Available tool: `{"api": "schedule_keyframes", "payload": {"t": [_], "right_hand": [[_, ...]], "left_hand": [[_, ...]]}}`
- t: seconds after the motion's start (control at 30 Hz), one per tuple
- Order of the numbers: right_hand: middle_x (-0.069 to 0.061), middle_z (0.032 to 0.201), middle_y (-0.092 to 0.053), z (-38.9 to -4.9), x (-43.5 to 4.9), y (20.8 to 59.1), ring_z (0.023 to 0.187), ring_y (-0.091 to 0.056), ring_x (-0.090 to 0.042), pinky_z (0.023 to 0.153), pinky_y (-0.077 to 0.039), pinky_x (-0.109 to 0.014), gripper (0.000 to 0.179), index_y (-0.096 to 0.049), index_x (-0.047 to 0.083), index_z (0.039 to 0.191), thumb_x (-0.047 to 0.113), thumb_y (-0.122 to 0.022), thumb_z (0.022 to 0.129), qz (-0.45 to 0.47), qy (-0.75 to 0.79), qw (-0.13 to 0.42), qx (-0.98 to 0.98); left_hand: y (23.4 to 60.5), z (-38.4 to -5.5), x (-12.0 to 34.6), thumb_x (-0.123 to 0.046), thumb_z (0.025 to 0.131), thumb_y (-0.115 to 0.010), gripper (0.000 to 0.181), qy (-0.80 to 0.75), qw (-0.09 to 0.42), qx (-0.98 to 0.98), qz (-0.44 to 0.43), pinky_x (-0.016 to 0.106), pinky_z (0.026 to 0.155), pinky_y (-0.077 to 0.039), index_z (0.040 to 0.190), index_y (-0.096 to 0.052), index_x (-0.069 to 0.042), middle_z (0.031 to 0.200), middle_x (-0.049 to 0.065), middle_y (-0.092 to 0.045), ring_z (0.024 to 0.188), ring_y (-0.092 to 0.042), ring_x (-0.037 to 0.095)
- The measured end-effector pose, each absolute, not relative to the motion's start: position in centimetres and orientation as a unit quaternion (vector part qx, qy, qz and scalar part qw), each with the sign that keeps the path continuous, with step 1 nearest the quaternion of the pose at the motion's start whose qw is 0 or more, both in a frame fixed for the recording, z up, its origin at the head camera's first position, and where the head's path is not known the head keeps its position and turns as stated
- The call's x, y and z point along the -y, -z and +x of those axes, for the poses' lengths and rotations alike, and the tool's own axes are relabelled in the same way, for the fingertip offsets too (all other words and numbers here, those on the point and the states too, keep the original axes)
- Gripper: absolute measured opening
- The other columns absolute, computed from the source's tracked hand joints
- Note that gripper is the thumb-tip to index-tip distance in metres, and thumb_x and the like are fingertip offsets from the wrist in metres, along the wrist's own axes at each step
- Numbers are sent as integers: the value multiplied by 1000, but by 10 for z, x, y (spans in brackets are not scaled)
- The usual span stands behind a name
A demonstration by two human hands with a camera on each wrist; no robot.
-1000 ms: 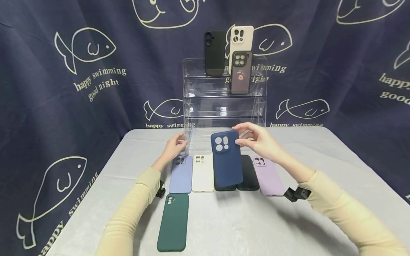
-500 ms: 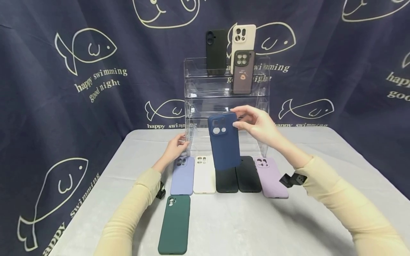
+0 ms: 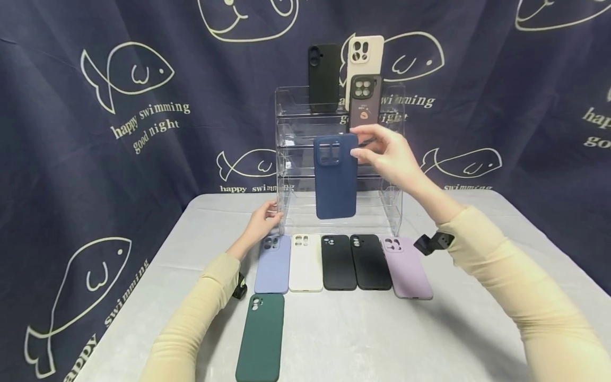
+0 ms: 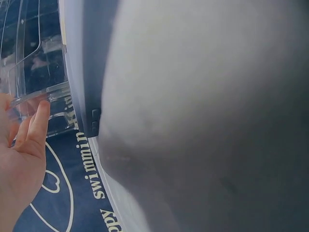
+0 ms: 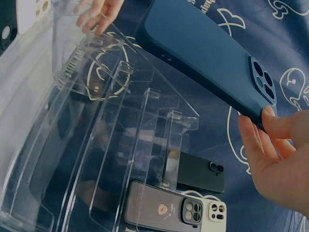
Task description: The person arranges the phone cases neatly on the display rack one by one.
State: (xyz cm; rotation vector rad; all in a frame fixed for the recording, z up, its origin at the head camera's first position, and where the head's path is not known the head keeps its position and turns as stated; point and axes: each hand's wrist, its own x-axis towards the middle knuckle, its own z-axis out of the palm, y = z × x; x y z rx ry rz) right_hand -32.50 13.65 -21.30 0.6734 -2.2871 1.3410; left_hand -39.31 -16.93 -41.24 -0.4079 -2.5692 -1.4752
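Right hand (image 3: 393, 159): clamped on the blue case's (image 3: 336, 185) upper right edge.
Blue case: I see it aloft, nearer than the clear rack (image 3: 298, 204).
Left hand (image 3: 260, 223): at the rack's left side; clamped or apart, I cannot tell.

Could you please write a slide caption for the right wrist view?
The right hand pinches a blue phone case near a clear tiered rack, the left hand at its side.
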Motion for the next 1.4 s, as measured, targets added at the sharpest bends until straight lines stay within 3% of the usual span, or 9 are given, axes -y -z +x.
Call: {"api": "schedule_keyframes", "payload": {"t": [0.6, 1.07, 1.27, 1.4], "right_hand": [[3, 88, -56, -364, -124, 185, 68, -63, 3, 67, -57, -17, 37, -61, 3, 119, -1, -67, 82, 227, -525, 254, 780], [1, 93, -61, -394, -122, 172, 71, -62, 1, 70, -57, -18, 38, -60, 7, 121, 4, -67, 84, 196, -504, 276, 795], [-11, 105, -66, -404, -120, 162, 66, -62, 2, 58, -52, -10, 38, -61, 8, 121, 9, -69, 84, 171, -481, 285, 811], [-10, 111, -66, -410, -118, 156, 67, -63, 3, 50, -52, -12, 38, -61, 12, 123, 13, -69, 85, 157, -491, 281, 809]], "left_hand": [[414, -394, 169, -10, 91, -59, 48, 503, 93, 846, -154, 40, 91, -54, 133, -43, 6, 119, 28, -56, 106, -60, 39], [414, -391, 171, -10, 90, -60, 48, 500, 94, 848, -150, 39, 92, -53, 132, -44, 6, 117, 27, -56, 105, -60, 39], [414, -391, 171, -11, 91, -60, 48, 500, 89, 848, -151, 40, 92, -53, 133, -43, 5, 118, 26, -56, 106, -60, 38], [414, -391, 170, -11, 91, -60, 48, 498, 90, 849, -150, 40, 92, -53, 133, -43, 5, 118, 26, -56, 106, -60, 38]]}}
